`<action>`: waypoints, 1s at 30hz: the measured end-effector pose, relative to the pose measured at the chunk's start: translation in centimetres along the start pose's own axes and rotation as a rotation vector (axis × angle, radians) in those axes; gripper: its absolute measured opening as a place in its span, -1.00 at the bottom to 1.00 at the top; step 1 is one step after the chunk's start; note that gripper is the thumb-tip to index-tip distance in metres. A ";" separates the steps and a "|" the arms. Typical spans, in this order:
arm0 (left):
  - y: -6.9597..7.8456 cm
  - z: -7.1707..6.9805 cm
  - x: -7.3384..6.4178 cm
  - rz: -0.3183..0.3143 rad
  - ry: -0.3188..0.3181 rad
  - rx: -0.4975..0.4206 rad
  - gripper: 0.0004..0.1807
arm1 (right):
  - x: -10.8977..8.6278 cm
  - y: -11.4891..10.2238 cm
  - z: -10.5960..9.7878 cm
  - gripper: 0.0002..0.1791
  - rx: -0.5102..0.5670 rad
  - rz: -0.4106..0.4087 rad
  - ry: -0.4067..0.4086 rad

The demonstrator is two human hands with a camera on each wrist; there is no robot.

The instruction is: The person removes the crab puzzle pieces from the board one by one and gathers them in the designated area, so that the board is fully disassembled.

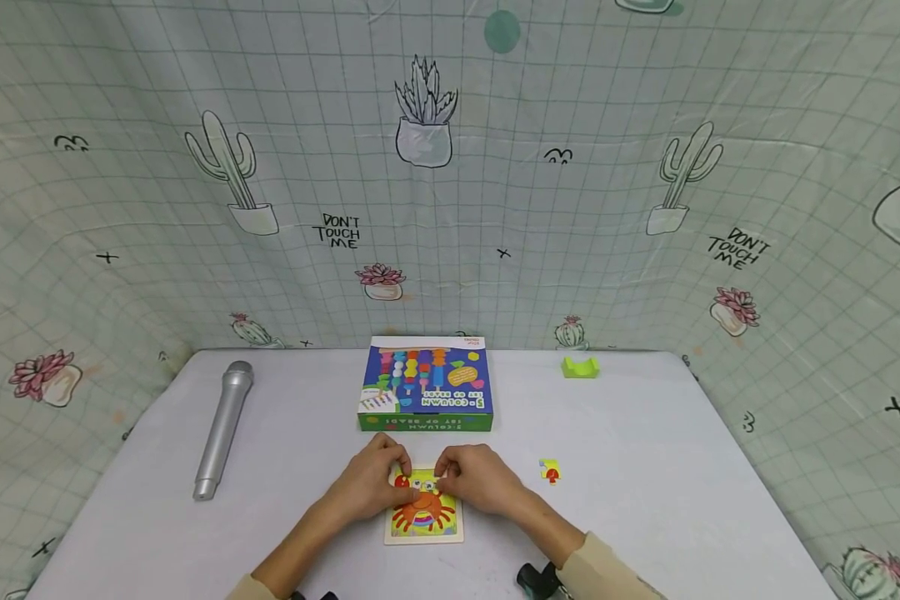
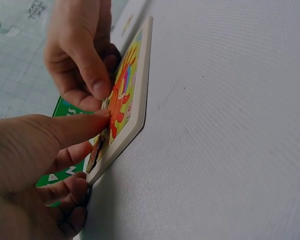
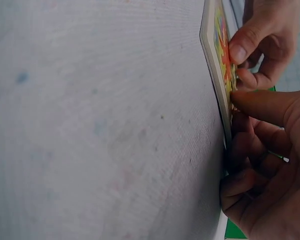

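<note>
A crab jigsaw puzzle in a pale square tray lies on the table under both hands. My left hand grips its far left part, the thumb on the crab picture and the other fingers curled at the edge. Near the left index finger a puzzle piece looks slightly raised, with a dark gap beside it. My right hand is at the far right corner, thumb and index finger pinching what seems a small piece, mostly hidden. To the right lies a loose yellow and red puzzle piece.
A blue and green bead toy box stands just beyond the hands. On the left lies a silver microphone-shaped cylinder. A lime-green curved block sits at the far right. Patterned cloth hangs behind the white table.
</note>
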State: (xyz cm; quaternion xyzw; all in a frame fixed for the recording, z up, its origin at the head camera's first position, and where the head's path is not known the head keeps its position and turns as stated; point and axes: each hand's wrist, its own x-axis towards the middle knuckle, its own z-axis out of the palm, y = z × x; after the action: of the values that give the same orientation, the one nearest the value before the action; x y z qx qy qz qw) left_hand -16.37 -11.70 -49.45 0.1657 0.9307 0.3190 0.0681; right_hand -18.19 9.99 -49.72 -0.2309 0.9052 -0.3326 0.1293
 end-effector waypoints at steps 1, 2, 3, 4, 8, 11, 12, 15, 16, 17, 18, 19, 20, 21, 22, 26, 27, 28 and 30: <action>0.0 0.0 0.0 0.005 0.003 0.001 -0.64 | 0.0 -0.1 0.0 -0.94 -0.013 -0.006 0.005; 0.0 0.0 0.0 0.008 0.006 0.003 -0.64 | 0.1 -0.2 0.0 -0.93 -0.022 -0.009 0.008; 0.0 0.0 0.0 0.010 0.008 0.004 -0.64 | 0.1 -0.2 0.0 -0.93 -0.031 -0.013 0.010; -0.1 0.0 0.0 0.011 0.010 0.008 -0.64 | 0.2 -0.2 0.1 -0.93 -0.038 -0.016 0.013; -0.1 0.0 0.0 0.004 0.014 0.014 -0.64 | 0.4 -0.2 0.1 -0.93 -0.045 -0.016 0.015; -0.1 0.0 0.0 0.006 0.017 0.020 -0.64 | 0.4 -0.1 0.2 -0.93 -0.045 -0.009 0.012; -0.1 -0.1 0.0 0.006 0.017 0.024 -0.64 | 0.4 -0.1 0.2 -0.92 -0.042 -0.006 0.011; 0.0 -0.1 0.0 -0.004 0.016 0.031 -0.63 | 0.4 -0.1 0.2 -0.92 -0.037 0.002 0.004; 0.0 -0.1 0.0 -0.011 0.016 0.034 -0.62 | 0.4 -0.2 0.1 -0.92 -0.035 0.004 0.002; 0.1 -0.1 0.0 -0.017 0.016 0.035 -0.62 | 0.4 -0.2 0.1 -0.91 -0.033 0.006 0.001; 0.1 -0.1 0.0 -0.024 0.016 0.038 -0.61 | 0.4 -0.2 0.1 -0.91 -0.032 0.007 0.000; 0.2 -0.1 0.0 -0.031 0.015 0.040 -0.60 | 0.3 -0.2 0.1 -0.91 -0.030 0.008 -0.001; 0.2 -0.1 0.0 -0.039 0.016 0.042 -0.60 | 0.3 -0.2 0.1 -0.91 -0.029 0.008 -0.003; 0.2 -0.1 0.0 -0.044 0.018 0.045 -0.59 | 0.3 -0.2 0.1 -0.91 -0.029 0.007 -0.004; 0.3 -0.1 0.0 -0.048 0.018 0.048 -0.59 | 0.3 -0.2 0.0 -0.91 -0.028 0.008 -0.006; 0.4 -0.1 0.0 -0.066 0.020 0.051 -0.59 | 0.4 -0.1 0.0 -0.92 -0.021 0.006 -0.013; 0.4 -0.1 0.0 -0.069 0.020 0.052 -0.59 | 0.4 -0.1 -0.1 -0.92 -0.018 0.005 -0.014; 0.5 -0.1 0.0 -0.070 0.020 0.054 -0.59 | 0.4 -0.1 -0.1 -0.92 -0.015 0.006 -0.014; 0.5 0.0 0.0 -0.070 0.020 0.057 -0.58 | 0.3 0.0 -0.1 -0.91 -0.002 0.008 -0.015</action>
State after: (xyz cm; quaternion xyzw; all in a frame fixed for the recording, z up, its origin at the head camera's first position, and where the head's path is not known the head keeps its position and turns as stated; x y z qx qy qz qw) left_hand -16.28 -11.35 -49.11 0.1315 0.9453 0.2912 0.0653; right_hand -18.50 9.86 -49.64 -0.2300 0.9053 -0.3296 0.1374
